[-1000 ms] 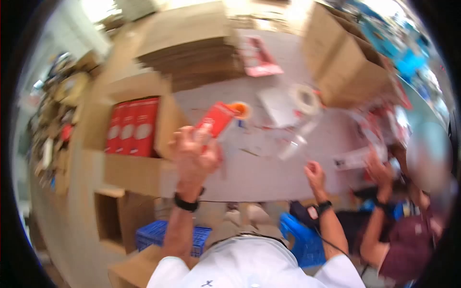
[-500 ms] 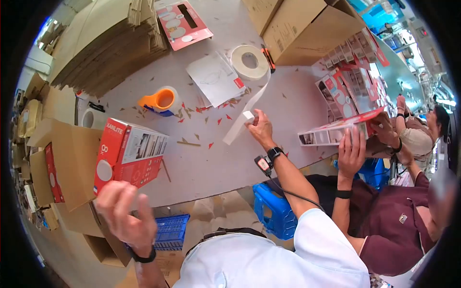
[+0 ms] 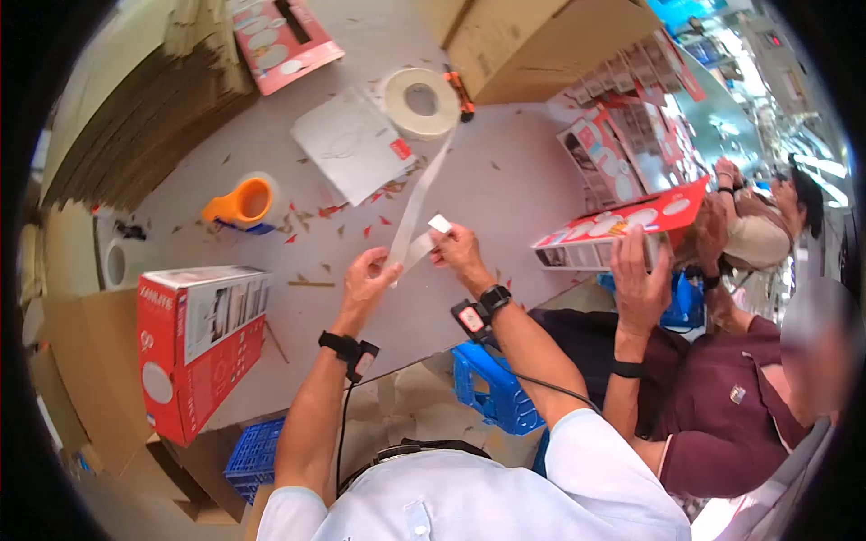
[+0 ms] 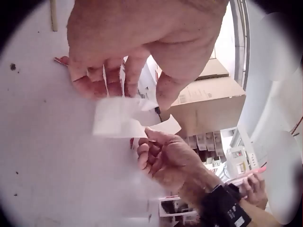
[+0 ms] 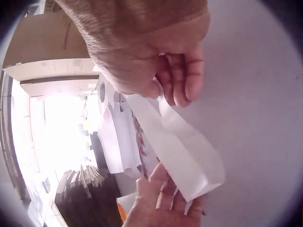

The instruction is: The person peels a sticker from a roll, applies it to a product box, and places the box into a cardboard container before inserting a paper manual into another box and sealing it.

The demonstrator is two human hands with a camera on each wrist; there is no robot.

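A white tape strip runs down from its roll and bends between the hands. My right hand pinches its free end between thumb and fingers, with a short white end standing above the fingertips. The left hand is at the bend; its fingertips touch the strip, and in the left wrist view its thumb stands apart from them. In the right wrist view, the left hand lies below the folded strip, bent fingers against it and partly hidden by it.
A red-and-white box stands at left, near an orange tape dispenser. White sheets lie beside the roll and a cutter. Stacked cardboard and a carton stand behind. At right, another person's hand touches a red box.
My left hand has moved right from beside the red-and-white box to the strip. The strip is now lifted and bent between both hands. The head view has shifted.
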